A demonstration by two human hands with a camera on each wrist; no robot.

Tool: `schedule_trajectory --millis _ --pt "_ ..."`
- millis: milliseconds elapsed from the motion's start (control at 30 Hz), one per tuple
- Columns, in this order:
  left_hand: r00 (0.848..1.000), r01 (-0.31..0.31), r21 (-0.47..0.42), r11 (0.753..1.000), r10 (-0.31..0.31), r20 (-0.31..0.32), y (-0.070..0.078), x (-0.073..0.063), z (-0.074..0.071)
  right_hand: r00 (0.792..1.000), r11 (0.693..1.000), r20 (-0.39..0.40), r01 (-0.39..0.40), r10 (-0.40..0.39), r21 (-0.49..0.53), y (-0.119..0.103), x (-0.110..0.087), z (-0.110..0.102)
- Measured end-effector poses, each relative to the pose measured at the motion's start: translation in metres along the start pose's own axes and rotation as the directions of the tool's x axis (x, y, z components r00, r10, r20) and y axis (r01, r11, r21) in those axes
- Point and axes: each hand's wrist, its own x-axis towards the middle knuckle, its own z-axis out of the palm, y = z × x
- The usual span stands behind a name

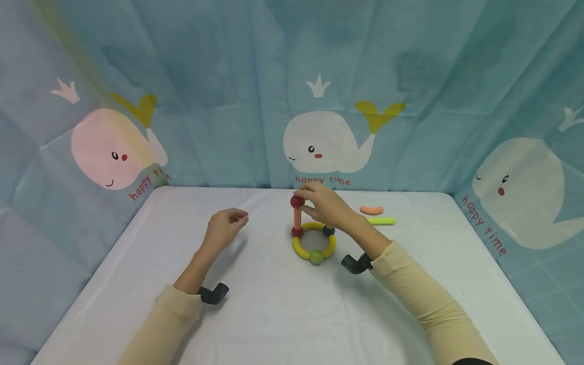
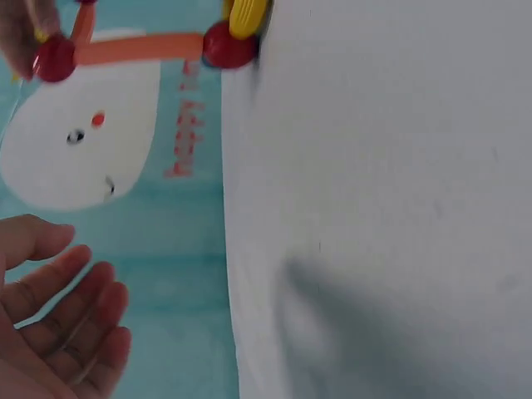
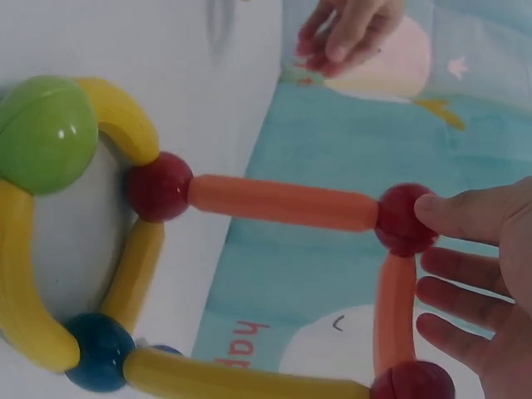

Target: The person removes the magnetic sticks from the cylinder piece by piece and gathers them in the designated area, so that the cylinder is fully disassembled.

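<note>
A ball-and-rod building toy stands on the table, its base a ring of curved yellow rods (image 1: 299, 250) joined by a green ball (image 1: 317, 257), a blue ball (image 3: 100, 352) and a red one. An upright orange rod (image 3: 283, 204) carries a red ball (image 3: 405, 226) at its top. My right hand (image 1: 327, 205) pinches this top ball, thumb against its side. From there a curved orange rod (image 3: 394, 312) leads to another red ball (image 3: 413, 382), which meets a straight yellow rod (image 3: 249, 376) rising from the blue ball. Left of the toy, my left hand (image 1: 224, 229) hovers with loosely bent fingers, holding nothing.
On the white table (image 1: 264, 314), a loose curved orange rod (image 1: 371, 210) and a yellow-green straight rod (image 1: 383, 221) lie behind the right forearm. A blue whale-print curtain (image 1: 219, 142) hangs along the table's back and sides.
</note>
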Motion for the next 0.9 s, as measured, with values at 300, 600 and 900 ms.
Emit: schedule_trajectory --millis 300,600,900 --pt "0.975 -0.221 -0.175 0.959 0.219 -0.033 0.048 0.021 0.04 0.992 0.992 0.06 -0.116 0.113 0.043 0.017 -0.002 -0.016" --pt "0.947 -0.32 -0.302 0.898 0.303 -0.103 0.069 0.029 0.068 0.967 0.97 0.184 -0.204 0.178 0.136 0.035 0.004 -0.017" --pt "0.927 -0.374 -0.273 0.886 0.347 -0.143 0.079 0.027 0.079 0.927 0.948 0.314 -0.267 0.204 0.173 0.04 0.013 -0.021"
